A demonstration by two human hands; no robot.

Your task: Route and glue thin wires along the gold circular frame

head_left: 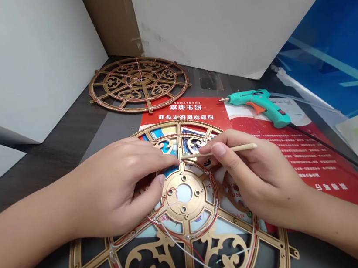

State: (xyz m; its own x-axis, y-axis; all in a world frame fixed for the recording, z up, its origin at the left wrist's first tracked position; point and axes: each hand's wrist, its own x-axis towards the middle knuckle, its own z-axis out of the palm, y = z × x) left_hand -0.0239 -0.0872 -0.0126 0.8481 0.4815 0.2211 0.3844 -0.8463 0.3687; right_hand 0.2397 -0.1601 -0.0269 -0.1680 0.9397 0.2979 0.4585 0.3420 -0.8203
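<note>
A round gold-coloured openwork frame (193,209) lies before me, with scrollwork, spokes and red and white wires (183,245) along its rings. My left hand (119,181) rests over its left part. Its index finger stretches to a spoke joint just above the hub, the thumb apart below. With thumb and fingers, my right hand (263,175) pinches a thin pale stick (245,147), which looks wooden. The stick's narrow tip points left and meets the joint beside my left index fingertip. Whether that fingertip presses on a wire cannot be made out.
A similar wired round frame (148,98) lies farther back. To the right, a teal glue gun (257,101) with an orange trigger rests on a red printed sheet (299,149), its black cord (333,153) running right. White panels (210,20) stand behind. Clear plastic and papers lie at right.
</note>
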